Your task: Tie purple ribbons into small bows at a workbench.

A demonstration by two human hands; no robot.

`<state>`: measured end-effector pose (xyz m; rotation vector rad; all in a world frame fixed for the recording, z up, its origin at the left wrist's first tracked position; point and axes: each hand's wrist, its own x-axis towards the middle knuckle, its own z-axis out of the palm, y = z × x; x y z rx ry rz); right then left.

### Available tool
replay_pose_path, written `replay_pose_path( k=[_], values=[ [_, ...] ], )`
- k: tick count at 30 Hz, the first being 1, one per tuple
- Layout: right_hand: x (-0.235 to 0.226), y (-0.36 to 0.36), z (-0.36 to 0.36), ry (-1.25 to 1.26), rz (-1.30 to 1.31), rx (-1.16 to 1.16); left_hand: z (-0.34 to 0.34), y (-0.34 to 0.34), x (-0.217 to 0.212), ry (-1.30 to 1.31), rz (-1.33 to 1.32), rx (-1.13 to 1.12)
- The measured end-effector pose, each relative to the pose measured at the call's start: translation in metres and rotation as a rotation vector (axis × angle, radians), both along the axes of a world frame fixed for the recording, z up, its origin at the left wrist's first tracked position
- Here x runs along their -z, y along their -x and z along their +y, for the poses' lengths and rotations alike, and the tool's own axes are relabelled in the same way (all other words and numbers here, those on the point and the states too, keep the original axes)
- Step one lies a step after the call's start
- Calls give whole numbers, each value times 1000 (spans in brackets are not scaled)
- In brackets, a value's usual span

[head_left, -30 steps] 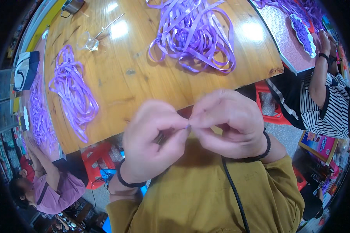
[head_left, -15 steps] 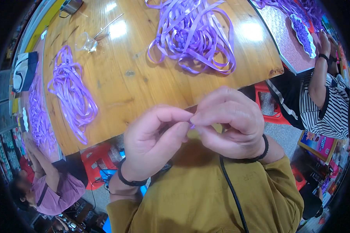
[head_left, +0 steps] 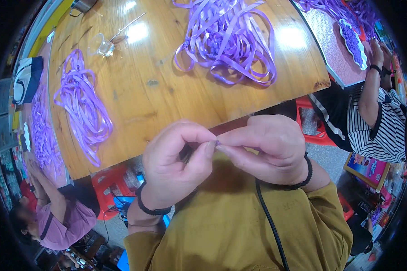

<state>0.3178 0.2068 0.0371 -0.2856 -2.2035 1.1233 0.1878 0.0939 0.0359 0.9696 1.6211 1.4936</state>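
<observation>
My left hand [head_left: 176,160] and my right hand [head_left: 272,149] meet in front of my chest, just off the near edge of the wooden table [head_left: 153,108]. Thumb and forefinger of each are pinched together, tips nearly touching. Between them shows a tiny purple piece [head_left: 218,142], mostly covered by the fingertips; its kind I cannot make out. A big heap of shiny purple ribbon [head_left: 233,43] lies on the table beyond my hands. To the left is a smaller, looped bundle of purple ribbon [head_left: 83,106].
At the far left of the tabletop stand a small clear cup [head_left: 105,48] with a thin stick near it and a metal mug [head_left: 83,5]. Co-workers sit on both sides; a white dish of purple bits [head_left: 352,43] lies by the right one. Red stools [head_left: 312,121] stand below.
My right fingers have straightened and lowered a little, the pinch staying between both hands. My left hand has shifted slightly left. The ribbons appear to lie as before.
</observation>
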Motion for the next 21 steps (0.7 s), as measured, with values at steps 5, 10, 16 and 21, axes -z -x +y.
replay_pose_path(
  k=[5,10,16,21],
  values=[
    [4,3,-2,-19,-3,-9,-2,2,2,4,77,-11],
    [2,2,-1,73,-3,-22,-6,6,4,15,-17,-31],
    [1,-1,0,64,-6,-43,-6,9,8,-32,122,16],
    [4,-2,-1,88,8,-39,-2,10,3,-84,303,35]
  ],
)
